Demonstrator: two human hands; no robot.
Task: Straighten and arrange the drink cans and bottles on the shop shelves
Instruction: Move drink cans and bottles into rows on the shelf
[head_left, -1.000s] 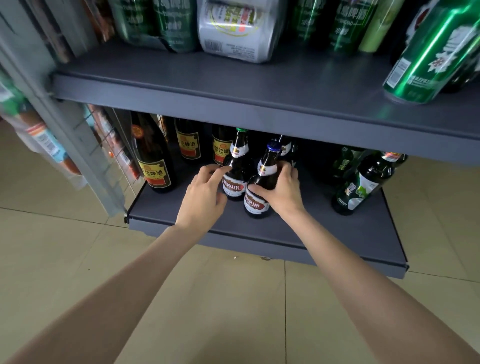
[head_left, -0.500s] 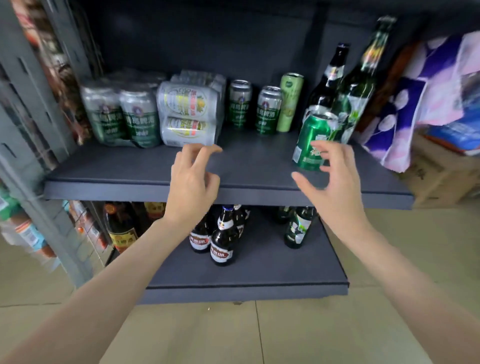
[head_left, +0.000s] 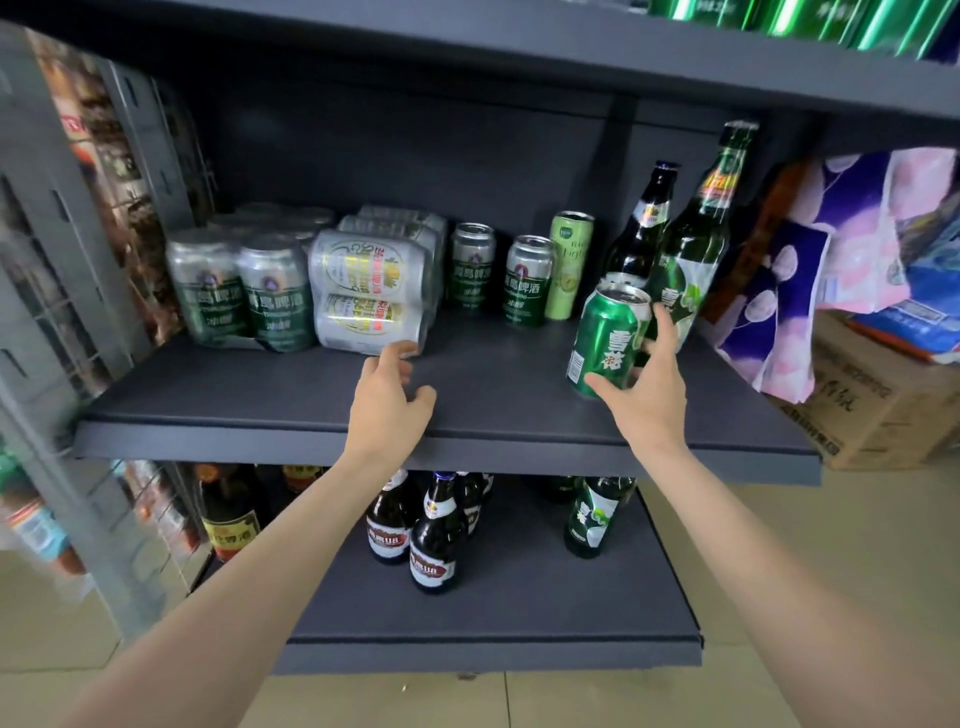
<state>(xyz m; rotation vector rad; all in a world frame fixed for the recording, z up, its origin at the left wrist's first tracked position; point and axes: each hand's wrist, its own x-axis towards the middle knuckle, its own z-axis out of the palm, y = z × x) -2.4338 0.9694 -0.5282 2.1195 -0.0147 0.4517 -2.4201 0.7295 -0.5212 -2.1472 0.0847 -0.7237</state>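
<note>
In the head view, a bright green can (head_left: 608, 340), tilted near the right front of the middle shelf (head_left: 467, 379), is being gripped by the right hand (head_left: 649, 387), while the left hand (head_left: 387, 400) is being held loosely curled, empty, just before a shrink-wrapped can pack (head_left: 371, 291).

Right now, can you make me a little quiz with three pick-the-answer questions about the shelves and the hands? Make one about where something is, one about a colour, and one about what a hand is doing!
1. Where is the tall light green can?
A. middle shelf
B. bottom shelf
C. on the floor

2. What colour is the can at the right hand?
A. red
B. green
C. blue

3. What is the left hand doing?
A. holding a bottle
B. lifting a box
C. holding nothing

Answers:
1 A: it stands on the middle shelf beside two dark green cans.
2 B: its side is bright green.
3 C: its curled fingers are over bare shelf.
</note>
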